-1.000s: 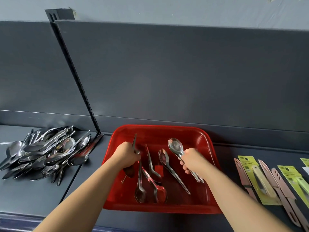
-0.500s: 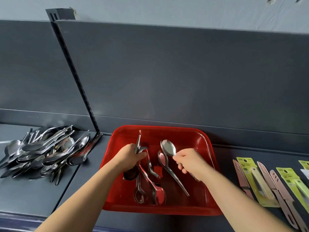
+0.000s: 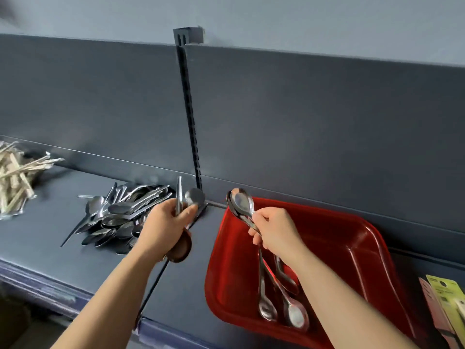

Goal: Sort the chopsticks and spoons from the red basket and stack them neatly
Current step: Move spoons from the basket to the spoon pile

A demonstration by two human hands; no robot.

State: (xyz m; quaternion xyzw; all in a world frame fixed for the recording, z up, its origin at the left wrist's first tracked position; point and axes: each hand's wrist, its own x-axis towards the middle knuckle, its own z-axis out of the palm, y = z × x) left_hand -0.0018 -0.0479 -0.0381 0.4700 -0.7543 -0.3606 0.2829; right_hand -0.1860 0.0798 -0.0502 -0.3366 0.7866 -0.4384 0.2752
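The red basket (image 3: 357, 250) lies on the dark shelf at the right, with three steel spoons (image 3: 276, 301) left inside. My left hand (image 3: 163, 227) grips a small bunch of spoons (image 3: 192, 197), lifted over the shelf between the basket and the pile of sorted spoons (image 3: 118, 217). My right hand (image 3: 274, 230) holds two nested spoons (image 3: 241, 204) by their handles above the basket's left rim, bowls pointing up. A heap of pale chopsticks (image 3: 15, 180) lies at the far left.
A slotted upright rail (image 3: 188, 117) runs up the dark back panel behind the spoon pile. Packaged pink and yellow-green utensils (image 3: 445, 308) lie at the far right. The shelf's front edge (image 3: 50, 285) runs along the lower left.
Both hands have lifted out of the basket with spoons. My left hand moved left toward the spoon pile. The view swung left, bringing the chopstick heap into sight.
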